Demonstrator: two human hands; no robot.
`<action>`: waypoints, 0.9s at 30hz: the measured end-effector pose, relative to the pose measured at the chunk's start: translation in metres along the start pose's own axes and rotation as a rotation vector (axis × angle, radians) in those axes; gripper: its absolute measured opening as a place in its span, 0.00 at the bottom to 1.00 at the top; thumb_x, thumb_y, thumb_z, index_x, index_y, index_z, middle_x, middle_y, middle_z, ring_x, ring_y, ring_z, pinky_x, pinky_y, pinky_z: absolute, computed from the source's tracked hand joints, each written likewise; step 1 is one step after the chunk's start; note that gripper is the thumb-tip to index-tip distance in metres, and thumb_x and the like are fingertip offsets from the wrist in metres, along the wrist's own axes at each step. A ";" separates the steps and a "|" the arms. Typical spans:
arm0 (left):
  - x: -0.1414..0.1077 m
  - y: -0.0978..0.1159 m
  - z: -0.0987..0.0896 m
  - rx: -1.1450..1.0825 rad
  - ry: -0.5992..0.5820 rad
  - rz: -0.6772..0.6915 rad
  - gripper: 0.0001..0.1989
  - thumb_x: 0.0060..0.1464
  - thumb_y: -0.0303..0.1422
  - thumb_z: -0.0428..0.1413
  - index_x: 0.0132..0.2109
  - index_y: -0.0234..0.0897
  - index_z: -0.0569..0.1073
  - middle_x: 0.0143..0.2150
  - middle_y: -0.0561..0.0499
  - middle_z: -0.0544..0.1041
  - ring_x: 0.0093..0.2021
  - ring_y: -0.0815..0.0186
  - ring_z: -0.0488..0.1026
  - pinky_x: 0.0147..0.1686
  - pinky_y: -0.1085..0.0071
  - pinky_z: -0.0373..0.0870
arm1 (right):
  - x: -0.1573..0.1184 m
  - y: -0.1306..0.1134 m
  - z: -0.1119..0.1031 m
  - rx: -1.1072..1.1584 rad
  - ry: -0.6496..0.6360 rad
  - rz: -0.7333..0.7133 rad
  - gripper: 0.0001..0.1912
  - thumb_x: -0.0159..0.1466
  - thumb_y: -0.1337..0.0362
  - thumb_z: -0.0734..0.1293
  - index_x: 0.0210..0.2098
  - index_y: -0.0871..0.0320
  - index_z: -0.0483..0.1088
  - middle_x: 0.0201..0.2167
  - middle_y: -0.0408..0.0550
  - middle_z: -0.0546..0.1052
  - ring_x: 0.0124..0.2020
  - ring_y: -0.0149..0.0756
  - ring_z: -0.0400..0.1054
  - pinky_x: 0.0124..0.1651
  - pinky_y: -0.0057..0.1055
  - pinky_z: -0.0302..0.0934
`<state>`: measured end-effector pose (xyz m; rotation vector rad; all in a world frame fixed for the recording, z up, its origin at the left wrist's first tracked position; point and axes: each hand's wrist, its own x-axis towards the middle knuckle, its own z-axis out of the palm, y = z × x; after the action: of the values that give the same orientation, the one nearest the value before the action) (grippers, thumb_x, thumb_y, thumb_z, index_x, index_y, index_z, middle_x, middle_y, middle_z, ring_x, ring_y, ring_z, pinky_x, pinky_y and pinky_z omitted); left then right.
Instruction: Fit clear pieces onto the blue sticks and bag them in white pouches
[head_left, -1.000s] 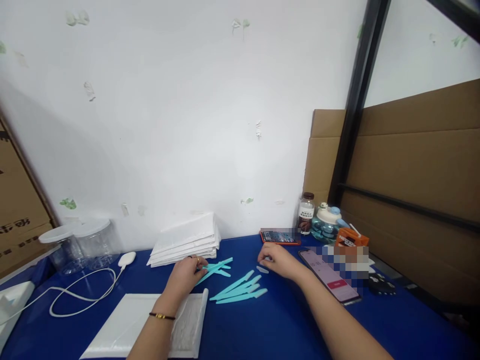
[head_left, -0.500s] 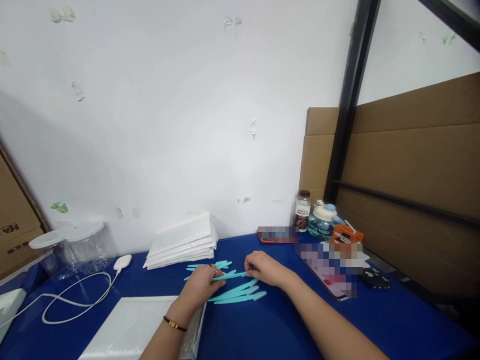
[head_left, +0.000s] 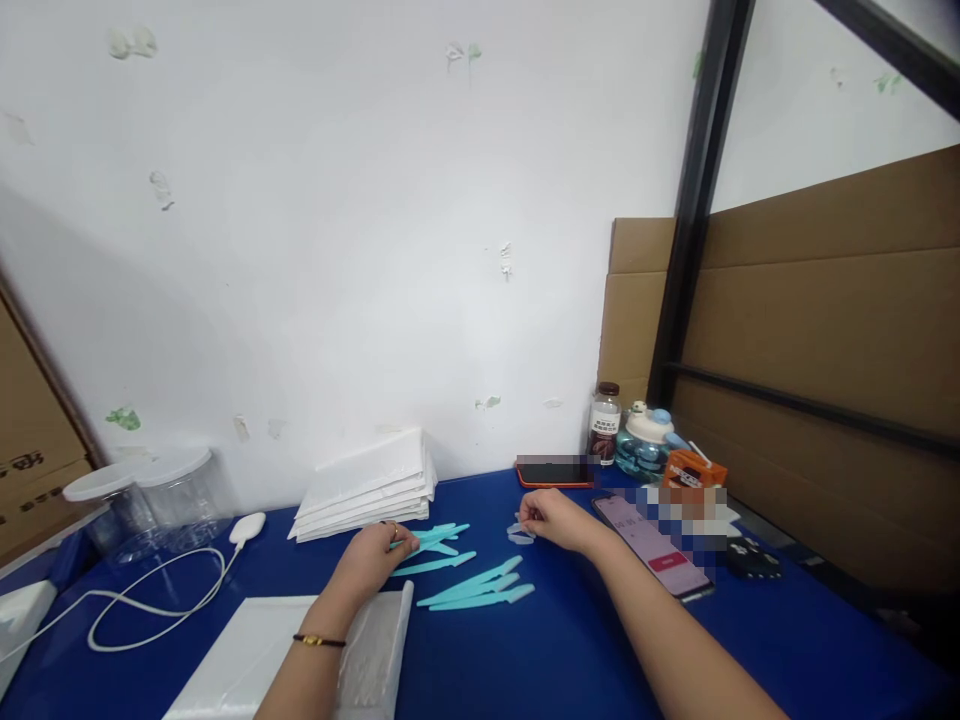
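Several thin turquoise blade-like sticks (head_left: 480, 590) fan out on the blue table, and more of them (head_left: 442, 565) lie behind and to the left. My left hand (head_left: 375, 558) is over that rear group, thumb and fingers pinched on one turquoise stick. To the right, my right hand (head_left: 559, 522) has its fingertips together beside a few small translucent caps (head_left: 519, 532); whatever is between the fingertips is too small to name.
A white padded envelope (head_left: 247, 640) lies front left, with a stack of white envelopes (head_left: 367, 490) behind. Two clear jars, a white cable, phones (head_left: 660, 550), a bottle (head_left: 604, 425), a teal jug and an orange box (head_left: 694, 470) surround the work area.
My left hand has moved left and back to the rear sticks. My right hand has shifted right, off the stick it was touching, and small translucent caps now show beside it.
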<state>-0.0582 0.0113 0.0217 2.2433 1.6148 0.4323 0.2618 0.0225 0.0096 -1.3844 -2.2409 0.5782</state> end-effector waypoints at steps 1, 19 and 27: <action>0.000 -0.003 0.001 0.005 0.007 -0.004 0.18 0.52 0.44 0.46 0.33 0.38 0.75 0.34 0.51 0.76 0.35 0.63 0.70 0.34 0.73 0.61 | 0.000 0.002 0.000 -0.022 0.020 0.001 0.04 0.54 0.73 0.63 0.28 0.60 0.70 0.26 0.45 0.73 0.27 0.30 0.64 0.30 0.24 0.56; -0.001 0.041 0.020 0.080 -0.046 0.276 0.13 0.53 0.37 0.49 0.30 0.39 0.75 0.33 0.51 0.76 0.35 0.66 0.69 0.36 0.73 0.60 | -0.003 -0.026 0.010 -0.028 -0.111 -0.141 0.03 0.55 0.67 0.66 0.30 0.59 0.69 0.27 0.42 0.71 0.26 0.28 0.62 0.28 0.22 0.51; -0.003 0.035 0.012 -0.032 0.069 0.222 0.13 0.53 0.42 0.49 0.39 0.41 0.73 0.36 0.52 0.73 0.35 0.66 0.68 0.34 0.73 0.60 | -0.003 -0.017 -0.001 0.194 -0.034 -0.062 0.03 0.56 0.67 0.63 0.30 0.61 0.68 0.24 0.42 0.71 0.24 0.27 0.62 0.26 0.21 0.53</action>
<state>-0.0239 -0.0032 0.0263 2.4175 1.3843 0.5943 0.2511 0.0126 0.0194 -1.2134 -2.1805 0.7802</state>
